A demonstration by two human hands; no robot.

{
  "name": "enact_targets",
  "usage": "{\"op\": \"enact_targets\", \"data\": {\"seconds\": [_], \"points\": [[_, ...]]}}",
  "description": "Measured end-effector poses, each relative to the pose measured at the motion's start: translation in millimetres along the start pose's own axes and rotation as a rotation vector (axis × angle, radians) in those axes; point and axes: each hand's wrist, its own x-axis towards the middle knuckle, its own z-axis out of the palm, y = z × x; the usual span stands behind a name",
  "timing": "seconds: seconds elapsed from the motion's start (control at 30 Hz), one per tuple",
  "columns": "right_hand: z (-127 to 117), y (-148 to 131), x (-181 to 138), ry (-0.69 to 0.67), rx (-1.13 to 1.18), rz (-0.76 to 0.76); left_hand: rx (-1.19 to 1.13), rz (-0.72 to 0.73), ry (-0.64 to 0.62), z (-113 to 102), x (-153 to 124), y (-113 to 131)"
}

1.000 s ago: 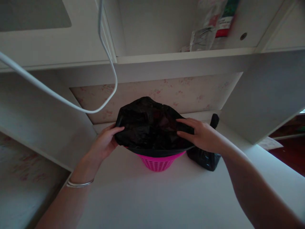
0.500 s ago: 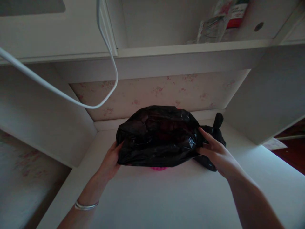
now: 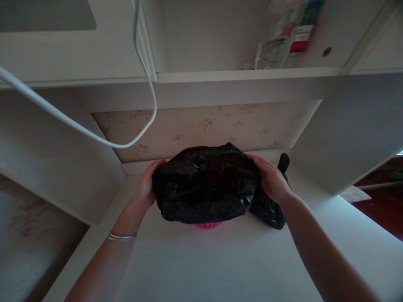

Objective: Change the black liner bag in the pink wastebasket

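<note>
A black plastic bag [image 3: 206,186] covers a pink mesh basket [image 3: 208,225], of which only the bottom shows, on a white desk [image 3: 201,260]. My left hand [image 3: 146,184] curls round the bag's left side at the basket rim. A bracelet circles that wrist. My right hand [image 3: 270,180] wraps the bag's right side, fingers bent over the top edge. Both hands press the plastic against the basket.
A second tied black bag [image 3: 273,205] lies just right of the basket, behind my right hand. A white cable [image 3: 138,130] hangs in a loop at upper left. A shelf above holds clear packets [image 3: 277,46]. Floral wallpaper backs the desk niche.
The bag has been drawn down over the basket until only its pink bottom shows. Both hands moved from the bag's lower sides up to the back of the rim.
</note>
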Motion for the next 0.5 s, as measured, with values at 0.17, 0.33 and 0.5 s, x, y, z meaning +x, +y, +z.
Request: {"op": "enact_targets", "data": {"seconds": [0.17,0.33,0.5], "points": [[20,4,9,0.071,-0.027,0.132,0.166,0.05,0.033,2,7,-15],[25,6,1,-0.039,-0.004,0.176,0.222,0.086,0.064,-12,-12,-14],[33,4,-4,-0.12,-0.003,0.217,0.229,-0.033,0.005,-27,-16,-3]]}}
